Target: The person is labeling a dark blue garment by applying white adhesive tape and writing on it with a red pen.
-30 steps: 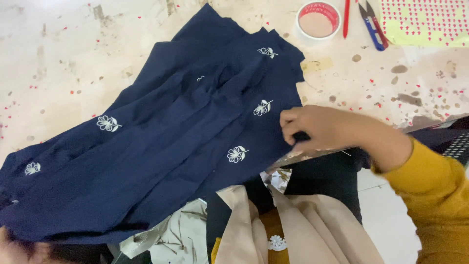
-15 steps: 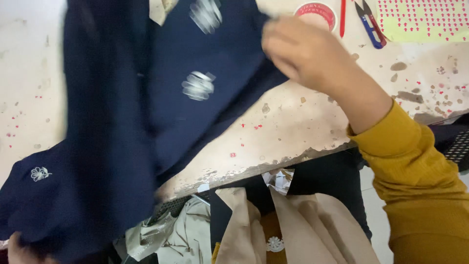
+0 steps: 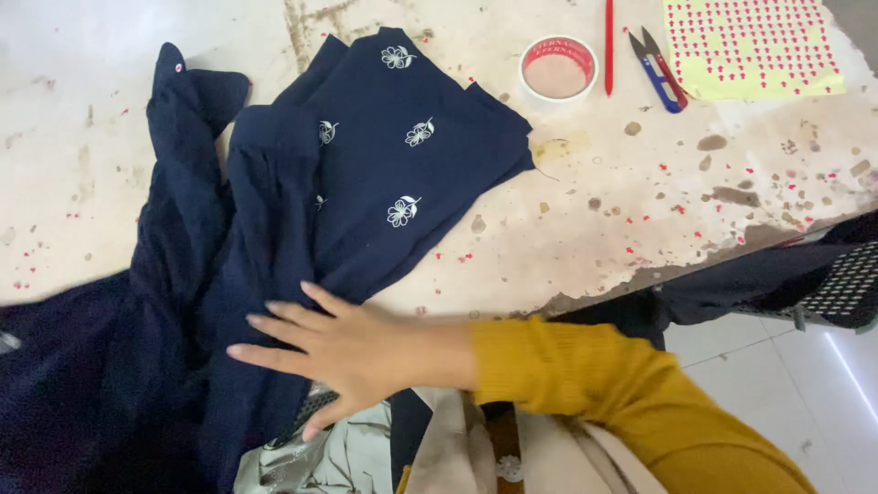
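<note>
A navy blue garment (image 3: pixel 366 174) with small white embroidered flowers lies bunched on a worn white table (image 3: pixel 640 201), its lower part hanging over the near edge at the left. My right hand (image 3: pixel 338 352), in a mustard yellow sleeve, lies flat with fingers spread on the garment's lower fold near the table edge. My left hand is not in view.
At the table's far side are a roll of tape (image 3: pixel 558 69), a red pen (image 3: pixel 608 32), small thread snips (image 3: pixel 657 69) and a yellow sheet of small red stickers (image 3: pixel 750 46). Beige and pale printed fabrics (image 3: pixel 457 448) sit below the table edge.
The garment was lifted and flipped over, and now lies folded back on the table. My right hand came down from its upper corner to its lower fold. My left hand left the view.
</note>
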